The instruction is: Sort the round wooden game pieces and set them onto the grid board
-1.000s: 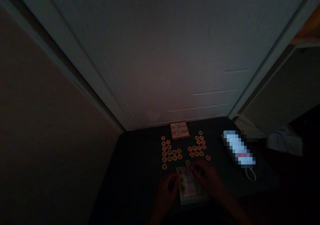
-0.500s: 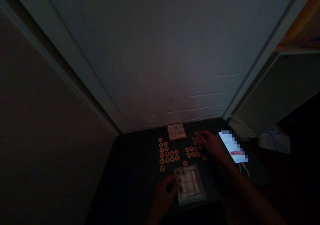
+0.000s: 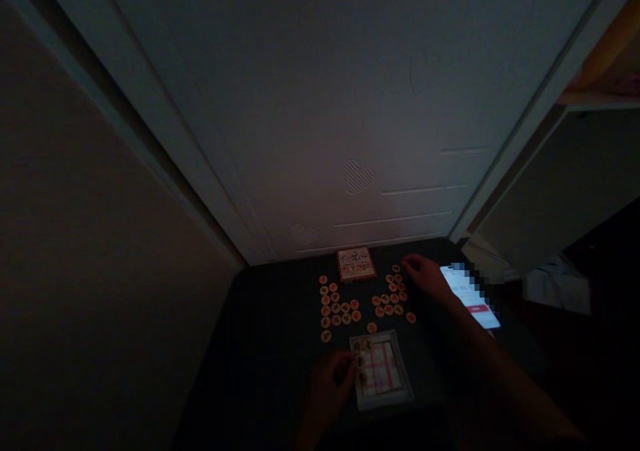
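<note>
Pale round pieces (image 3: 345,308) lie clustered on the dark table (image 3: 260,344) beyond the tray (image 3: 385,403), my left hand (image 3: 331,375) at its left edge, my right hand (image 3: 425,276) beside the farthest piece (image 3: 396,269), fingers bunched, whether around anything I cannot tell.

Looks forward and down from head height, above and behind the left hand (image 3: 332,379) and the right hand (image 3: 424,276), facing the pale panel (image 3: 325,111) beyond them, far enough back to fit much of the table (image 3: 277,344) around both hands into the lower part of the view.
</note>
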Motion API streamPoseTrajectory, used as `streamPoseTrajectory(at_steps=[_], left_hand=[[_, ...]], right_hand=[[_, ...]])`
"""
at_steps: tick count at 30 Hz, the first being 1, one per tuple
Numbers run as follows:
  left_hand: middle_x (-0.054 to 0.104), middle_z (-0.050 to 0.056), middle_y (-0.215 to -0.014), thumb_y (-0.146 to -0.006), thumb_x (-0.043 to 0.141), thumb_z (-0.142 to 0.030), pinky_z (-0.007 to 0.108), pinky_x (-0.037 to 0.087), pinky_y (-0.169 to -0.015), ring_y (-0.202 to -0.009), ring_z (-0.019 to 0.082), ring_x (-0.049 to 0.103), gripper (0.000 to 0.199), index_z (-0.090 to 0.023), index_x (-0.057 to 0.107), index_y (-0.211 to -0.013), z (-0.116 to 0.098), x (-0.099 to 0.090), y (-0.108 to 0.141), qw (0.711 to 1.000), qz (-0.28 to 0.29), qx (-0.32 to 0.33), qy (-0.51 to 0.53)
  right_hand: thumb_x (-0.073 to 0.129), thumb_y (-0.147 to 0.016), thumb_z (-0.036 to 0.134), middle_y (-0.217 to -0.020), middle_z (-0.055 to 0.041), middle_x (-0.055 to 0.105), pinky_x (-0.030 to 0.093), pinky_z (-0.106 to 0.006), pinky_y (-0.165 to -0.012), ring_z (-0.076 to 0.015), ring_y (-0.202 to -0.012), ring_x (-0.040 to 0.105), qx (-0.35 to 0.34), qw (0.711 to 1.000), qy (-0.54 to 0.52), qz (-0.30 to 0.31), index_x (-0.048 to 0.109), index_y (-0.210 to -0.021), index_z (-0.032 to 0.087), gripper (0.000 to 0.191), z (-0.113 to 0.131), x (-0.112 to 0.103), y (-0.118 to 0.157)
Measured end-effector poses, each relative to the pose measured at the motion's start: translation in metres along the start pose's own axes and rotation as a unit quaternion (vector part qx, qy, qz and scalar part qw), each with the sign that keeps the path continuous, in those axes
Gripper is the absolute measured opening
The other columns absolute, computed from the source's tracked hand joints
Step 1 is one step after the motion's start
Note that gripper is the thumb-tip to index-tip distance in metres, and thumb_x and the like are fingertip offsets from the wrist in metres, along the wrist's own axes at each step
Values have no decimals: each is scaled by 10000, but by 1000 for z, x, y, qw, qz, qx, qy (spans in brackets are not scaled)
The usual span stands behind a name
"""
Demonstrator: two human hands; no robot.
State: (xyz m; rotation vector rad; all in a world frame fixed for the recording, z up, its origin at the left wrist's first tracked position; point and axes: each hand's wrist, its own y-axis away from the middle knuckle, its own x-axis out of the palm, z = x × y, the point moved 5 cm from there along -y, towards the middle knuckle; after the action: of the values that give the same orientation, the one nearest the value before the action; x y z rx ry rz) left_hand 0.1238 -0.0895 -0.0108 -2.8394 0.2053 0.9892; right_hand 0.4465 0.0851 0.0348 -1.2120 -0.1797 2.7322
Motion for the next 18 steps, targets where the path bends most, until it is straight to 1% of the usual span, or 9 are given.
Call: streamPoseTrajectory(at_steps=[4, 7, 13, 18], left_hand=[[730, 14, -783, -940, 570, -400, 263, 500, -689, -707, 166, 653, 226, -234, 724, -942, 3, 2, 0, 1000, 0, -2, -8], [734, 23, -801, -942, 568, -391, 262, 504, -697, -736, 169, 658, 227, -227, 724, -956, 3, 3, 1, 1000, 1, -3, -13], [727, 27, -776, -952, 550, -396, 254, 500, -677, -722, 165, 652, 249, -224, 731, -940, 0, 2, 0, 1000, 3, -4, -8], [733, 25, -783, -937, 571, -385, 254, 499, -673, -719, 168, 652, 227, -232, 738, -938, -1, 0, 0, 1000, -7, -5, -7]], right_hand=[[599, -897, 306, -980, -48, 786, 541, -287, -801, -198, -893, 730, -8, 999, 12, 36, 745, -1010, 216, 206, 8, 15, -23], [639, -875, 301, -971, -56, 789, 530, -277, -797, -202, -895, 729, -4, 998, 30, 56, 751, -1003, 212, 192, 9, 22, -34], [724, -787, 283, -886, -57, 791, 503, -257, -732, -206, -823, 727, 27, 994, 62, 83, 765, -879, 205, 128, -2, 32, -35], [693, -761, 212, -807, -46, 780, 484, -248, -696, -192, -768, 714, 42, 995, 53, 77, 753, -818, 201, 83, -3, 34, -31]])
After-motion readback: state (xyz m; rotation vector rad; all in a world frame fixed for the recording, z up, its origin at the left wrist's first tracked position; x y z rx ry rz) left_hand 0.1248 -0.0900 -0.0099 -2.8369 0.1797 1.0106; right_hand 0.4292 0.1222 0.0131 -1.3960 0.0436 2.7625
